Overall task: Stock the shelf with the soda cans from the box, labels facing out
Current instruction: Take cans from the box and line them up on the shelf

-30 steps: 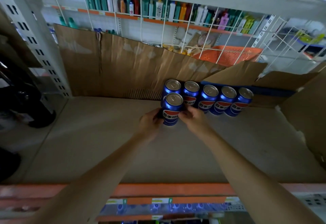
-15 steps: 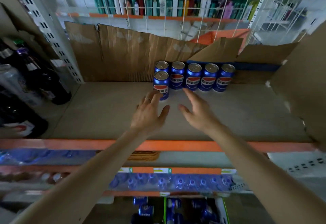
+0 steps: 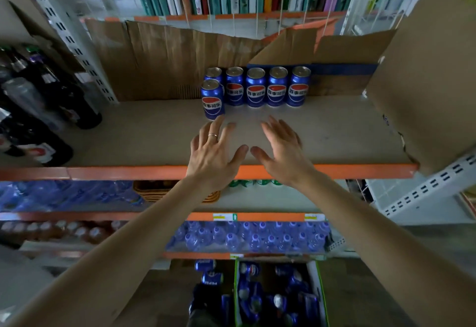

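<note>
Reaching over the near edge of the shelf (image 3: pixel 334 131), we hold both hands flat with fingers spread and nothing in them. Our left hand (image 3: pixel 215 154), with a ring (image 3: pixel 212 135) on one finger, hovers just in front of the front can (image 3: pixel 212 100), its fingertips close to the can's base; we cannot tell whether they touch it. Our right hand (image 3: pixel 282 151) is beside the left one, thumbs nearly meeting, and well apart from any can. The front can stands upright with its label facing us, just ahead of the leftmost can in the back row of cans (image 3: pixel 265 87), which stands against the torn cardboard (image 3: pixel 164 56) at the far side. Far below, on the floor, the box (image 3: pixel 316 288) holds more cans, with two loose cans (image 3: pixel 208 271) lying just left of it. Dark bottles (image 3: pixel 51 100) fill the left side.
</note>
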